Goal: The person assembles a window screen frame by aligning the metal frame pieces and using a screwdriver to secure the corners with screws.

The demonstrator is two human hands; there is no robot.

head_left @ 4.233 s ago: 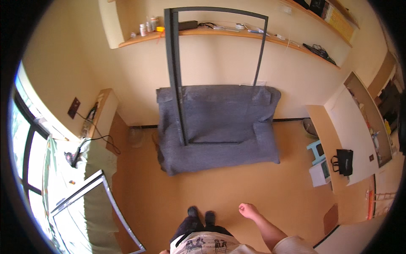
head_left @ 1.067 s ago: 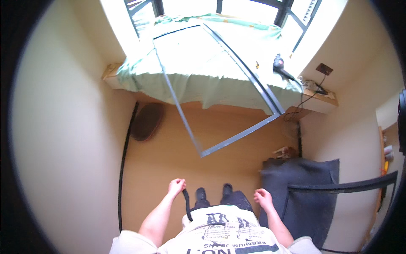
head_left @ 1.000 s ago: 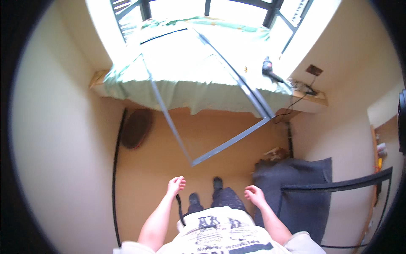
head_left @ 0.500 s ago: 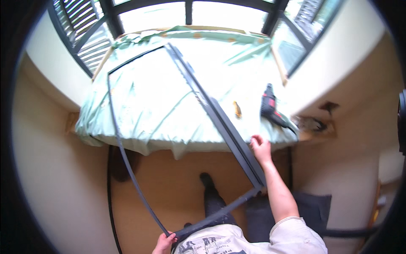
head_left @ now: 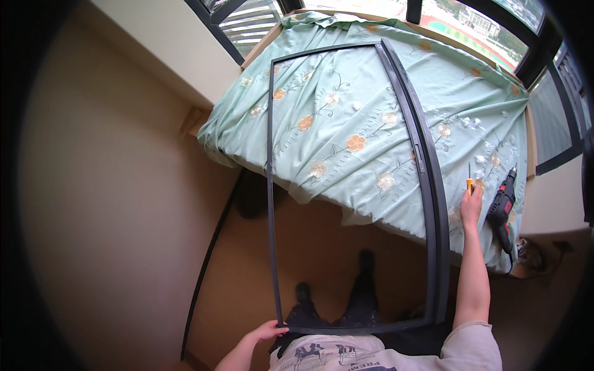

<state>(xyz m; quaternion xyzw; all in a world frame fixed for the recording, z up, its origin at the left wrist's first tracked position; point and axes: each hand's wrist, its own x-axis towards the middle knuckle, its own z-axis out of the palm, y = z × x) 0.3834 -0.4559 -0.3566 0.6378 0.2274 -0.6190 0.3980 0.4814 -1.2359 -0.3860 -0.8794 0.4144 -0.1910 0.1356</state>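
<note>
Currently: left hand (head_left: 270, 330) pinching near-left corner of dark-grey rectangular metal frame (head_left: 432, 185) | right hand (head_left: 471, 207) gripping yellow-handled screwdriver (head_left: 470, 183), right of frame | black-and-red power drill (head_left: 502, 207) near that hand | frame's far end over pale-green flowered cloth (head_left: 340, 120)

daylight from the windows (head_left: 461, 18); left wall (head_left: 136, 185) dim; straight edges bow, corners black.

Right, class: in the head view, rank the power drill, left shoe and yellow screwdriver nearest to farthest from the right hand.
1. Yellow screwdriver: in the right hand.
2. Power drill: to its right.
3. Left shoe: lower left.
</note>
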